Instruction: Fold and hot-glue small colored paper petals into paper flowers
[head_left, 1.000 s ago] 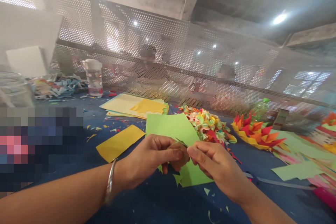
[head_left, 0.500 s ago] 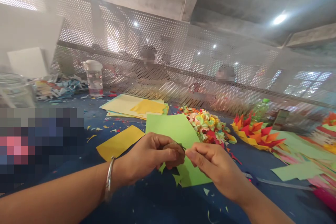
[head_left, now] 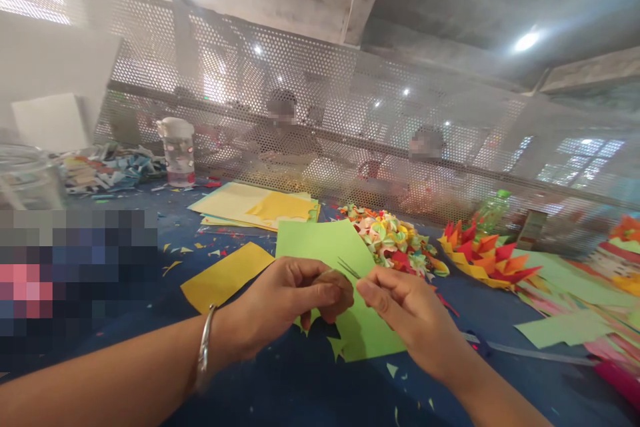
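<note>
My right hand (head_left: pixel 400 303) is closed in a pinch on a pair of thin metal tweezers (head_left: pixel 349 267), whose two fine tips point up and left. Beside it, my left hand (head_left: pixel 295 293) is closed, thumb pressed on the fingers near a small brownish patch; I cannot make out what it grips. The tweezers' tips are apart from the left fingers. Beneath both hands lies a light green paper sheet (head_left: pixel 320 240) with notches cut from its lower edge. A yellow paper piece (head_left: pixel 227 275) lies left of the sheet, behind my left wrist.
Stacked pale and yellow papers (head_left: pixel 225 203) lie farther back. A heap of small folded paper pieces (head_left: pixel 387 237) and a red-orange folded paper flower (head_left: pixel 485 257) stand to the right. A cup (head_left: pixel 177 153), a glass jar (head_left: pixel 27 177) and a perforated screen (head_left: pixel 225 113) are beyond.
My right hand has drawn the tweezers slightly away from my left hand, and their tips now show above the fingers. The left hand keeps nearly the same place.
</note>
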`<state>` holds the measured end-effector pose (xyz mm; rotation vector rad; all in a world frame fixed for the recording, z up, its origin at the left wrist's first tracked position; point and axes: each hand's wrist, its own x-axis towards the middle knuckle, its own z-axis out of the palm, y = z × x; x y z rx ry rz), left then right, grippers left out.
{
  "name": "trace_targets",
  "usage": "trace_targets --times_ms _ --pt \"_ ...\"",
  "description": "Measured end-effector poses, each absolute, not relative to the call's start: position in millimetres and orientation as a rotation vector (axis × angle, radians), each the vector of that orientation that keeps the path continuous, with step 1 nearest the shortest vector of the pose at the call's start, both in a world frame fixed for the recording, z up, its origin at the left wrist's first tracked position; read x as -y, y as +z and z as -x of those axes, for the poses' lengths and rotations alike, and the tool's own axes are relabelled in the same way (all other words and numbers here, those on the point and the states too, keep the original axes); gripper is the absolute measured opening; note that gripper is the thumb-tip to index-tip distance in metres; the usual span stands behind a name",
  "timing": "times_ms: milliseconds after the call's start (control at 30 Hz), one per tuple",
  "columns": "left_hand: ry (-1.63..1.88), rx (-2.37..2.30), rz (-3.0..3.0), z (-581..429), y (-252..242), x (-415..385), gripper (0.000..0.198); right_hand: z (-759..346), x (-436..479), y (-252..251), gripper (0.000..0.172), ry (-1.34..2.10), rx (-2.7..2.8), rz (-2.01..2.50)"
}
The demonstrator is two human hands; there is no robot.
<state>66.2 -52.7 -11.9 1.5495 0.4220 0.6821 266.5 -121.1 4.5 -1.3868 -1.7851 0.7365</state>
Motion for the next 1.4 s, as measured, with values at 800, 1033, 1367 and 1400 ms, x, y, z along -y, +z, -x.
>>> trace_targets --times_ms 800,1033,1367,1400 --pt "0.647 -0.367 -1.558 -64.6 -9.9 51.1 0.019 -261.8 126.3 10.3 0.042 0.590 1.929 1.402" --pt "0.643 -0.363 -1.554 -64.3 -12.1 48.6 0.020 -261.9 127.0 10.7 0.041 0.583 1.940 1.419" --pt "0.676 -0.310 -1.539 -64.2 -11.1 48.0 0.017 -263.4 126.2 8.5 0.042 0.550 1.938 1.433" --pt "0.680 -0.311 -1.540 -64.4 -11.3 47.8 0.017 -264.0 126.1 8.2 0.042 0.545 1.939 1.435"
